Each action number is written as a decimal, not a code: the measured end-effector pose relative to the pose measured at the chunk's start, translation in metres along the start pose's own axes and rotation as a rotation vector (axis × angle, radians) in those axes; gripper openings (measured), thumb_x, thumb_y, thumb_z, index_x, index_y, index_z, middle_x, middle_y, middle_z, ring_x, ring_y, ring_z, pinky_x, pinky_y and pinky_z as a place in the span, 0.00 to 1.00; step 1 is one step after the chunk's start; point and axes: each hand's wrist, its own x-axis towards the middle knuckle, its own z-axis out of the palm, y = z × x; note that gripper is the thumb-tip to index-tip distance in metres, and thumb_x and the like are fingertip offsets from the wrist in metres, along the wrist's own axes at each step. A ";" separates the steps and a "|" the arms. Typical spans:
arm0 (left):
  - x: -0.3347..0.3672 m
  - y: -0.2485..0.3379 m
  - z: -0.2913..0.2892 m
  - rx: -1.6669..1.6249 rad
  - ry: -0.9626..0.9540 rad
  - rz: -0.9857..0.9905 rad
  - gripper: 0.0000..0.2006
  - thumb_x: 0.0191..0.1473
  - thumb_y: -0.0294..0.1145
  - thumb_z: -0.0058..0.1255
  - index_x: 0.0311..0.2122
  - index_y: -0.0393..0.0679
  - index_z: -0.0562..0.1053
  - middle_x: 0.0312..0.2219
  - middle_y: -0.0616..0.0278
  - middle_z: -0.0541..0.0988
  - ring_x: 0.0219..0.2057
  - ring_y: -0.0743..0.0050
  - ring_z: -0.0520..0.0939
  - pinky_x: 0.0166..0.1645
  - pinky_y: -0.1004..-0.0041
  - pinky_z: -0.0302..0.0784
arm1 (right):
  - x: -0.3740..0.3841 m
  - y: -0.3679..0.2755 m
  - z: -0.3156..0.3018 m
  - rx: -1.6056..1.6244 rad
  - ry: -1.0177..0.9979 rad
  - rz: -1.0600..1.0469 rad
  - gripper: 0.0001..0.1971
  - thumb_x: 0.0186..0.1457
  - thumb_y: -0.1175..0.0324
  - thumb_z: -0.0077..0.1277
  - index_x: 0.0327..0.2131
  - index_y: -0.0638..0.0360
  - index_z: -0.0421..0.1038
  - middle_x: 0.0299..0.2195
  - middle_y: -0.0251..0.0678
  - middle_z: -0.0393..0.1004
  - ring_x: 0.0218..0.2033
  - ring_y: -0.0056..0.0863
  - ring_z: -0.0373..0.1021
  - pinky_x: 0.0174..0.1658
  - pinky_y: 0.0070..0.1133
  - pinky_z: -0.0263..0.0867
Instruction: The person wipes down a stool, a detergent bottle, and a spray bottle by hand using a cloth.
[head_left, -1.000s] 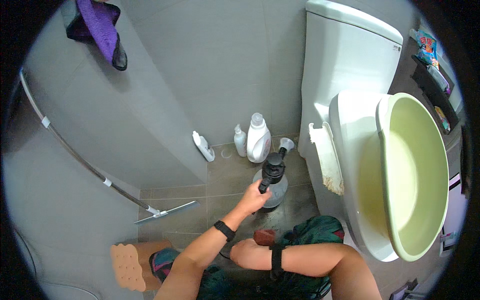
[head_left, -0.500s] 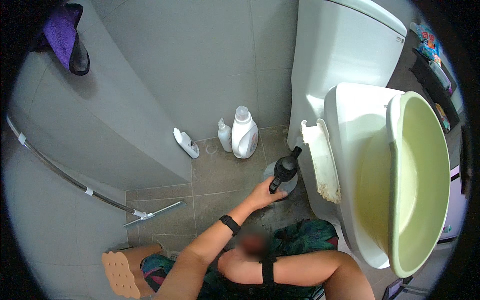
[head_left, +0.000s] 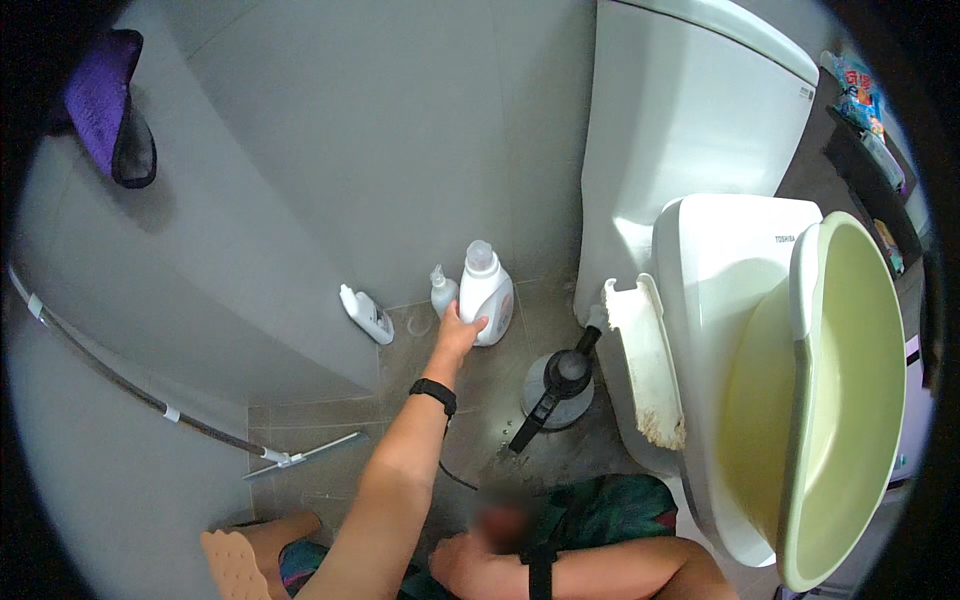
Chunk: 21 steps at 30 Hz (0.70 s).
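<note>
My left hand (head_left: 460, 335) reaches to the foot of the wall, fingers stretched out and thumb apart. Its fingertips are at the gap between a white pump bottle (head_left: 442, 291) and a larger white jug-like bottle (head_left: 489, 300) with a clear cap; whether they press on either one I cannot tell. To its right stands a pressure sprayer (head_left: 567, 375) with a black pump head, black handle and translucent body, untouched. My right hand (head_left: 462, 562) rests low over my lap, curled, its fingers hidden by a blurred patch. A thin dark cord-like line (head_left: 458, 476) runs near it.
A toilet (head_left: 690, 110) carries a tilted pale green basin (head_left: 750, 390) on its lid. Against its side leans a dirty white trough-shaped piece (head_left: 643, 350). A squeegee (head_left: 310, 456) and a small white bottle (head_left: 370, 318) are at left. A purple cloth (head_left: 100, 100) hangs above.
My left hand has let go of the sprayer's handle and moved left and away from me to the white bottles. The sprayer now stands alone, its handle turned toward me. The right hand stays low.
</note>
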 end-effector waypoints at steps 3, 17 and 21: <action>-0.005 0.011 0.009 -0.001 0.010 -0.045 0.26 0.48 0.28 0.61 0.53 0.37 0.66 0.46 0.52 0.76 0.49 0.58 0.76 0.53 0.63 0.69 | -0.010 0.010 -0.014 -0.024 -0.003 -0.026 0.11 0.49 0.68 0.56 0.37 0.58 0.81 0.40 0.44 0.80 0.41 0.49 0.76 0.37 0.49 0.70; -0.129 0.062 -0.102 -0.541 0.017 -0.064 0.12 0.49 0.21 0.56 0.40 0.37 0.71 0.24 0.71 0.73 0.19 0.89 0.64 0.24 0.82 0.59 | -0.101 0.041 -0.109 -0.025 0.484 -0.167 0.05 0.49 0.70 0.51 0.28 0.62 0.73 0.28 0.46 0.77 0.32 0.45 0.76 0.31 0.34 0.71; -0.195 0.120 -0.169 -0.606 0.054 0.006 0.11 0.50 0.20 0.56 0.40 0.38 0.71 0.24 0.71 0.72 0.16 0.91 0.62 0.21 0.84 0.56 | -0.127 0.041 -0.162 0.375 0.465 -0.198 0.10 0.55 0.66 0.50 0.37 0.63 0.71 0.31 0.49 0.78 0.33 0.47 0.75 0.37 0.34 0.71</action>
